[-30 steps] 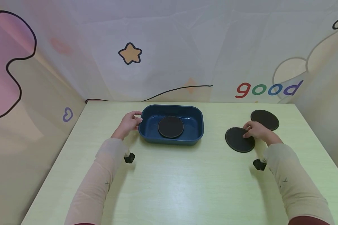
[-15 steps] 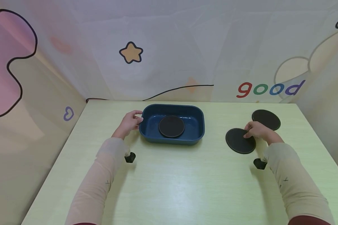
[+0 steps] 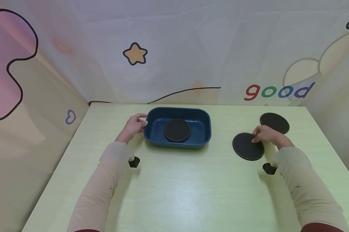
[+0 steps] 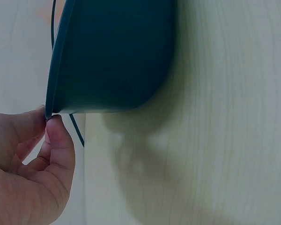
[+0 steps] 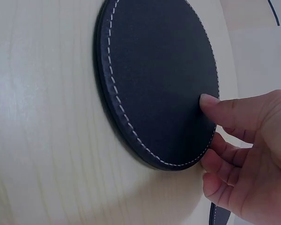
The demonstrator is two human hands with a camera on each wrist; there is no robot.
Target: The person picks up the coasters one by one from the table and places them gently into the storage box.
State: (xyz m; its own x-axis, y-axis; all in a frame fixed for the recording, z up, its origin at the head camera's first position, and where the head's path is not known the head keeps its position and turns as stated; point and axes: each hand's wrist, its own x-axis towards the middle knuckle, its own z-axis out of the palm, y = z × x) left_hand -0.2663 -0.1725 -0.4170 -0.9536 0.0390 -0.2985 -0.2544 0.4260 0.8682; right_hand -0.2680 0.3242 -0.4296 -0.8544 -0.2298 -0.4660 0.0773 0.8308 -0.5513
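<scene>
My left hand [image 3: 133, 126] pinches the left rim of a deep blue rectangular dish [image 4: 112, 51], thumb and fingers on either side of the edge. Inside the dish lies a round black coaster [image 3: 177, 130]. To the right, my right hand [image 3: 267, 134] pinches a second black coaster [image 5: 159, 79] at its edge. The thumb rests on the top face and the other fingers are at or under the rim. White stitching runs round this coaster's border. A third black coaster [image 3: 274, 122] lies behind the right hand, partly covered by it.
The pale wood-grain table [image 3: 177, 187] reaches back to a printed cloth wall [image 3: 174, 54]. Side walls rise at left and right. A small black piece hangs below each wrist, the left one [image 3: 134, 162] and the right one [image 3: 269, 169].
The coaster in my right hand has shifted slightly, its near edge now a little closer to me. My left hand and the dish stay in place.
</scene>
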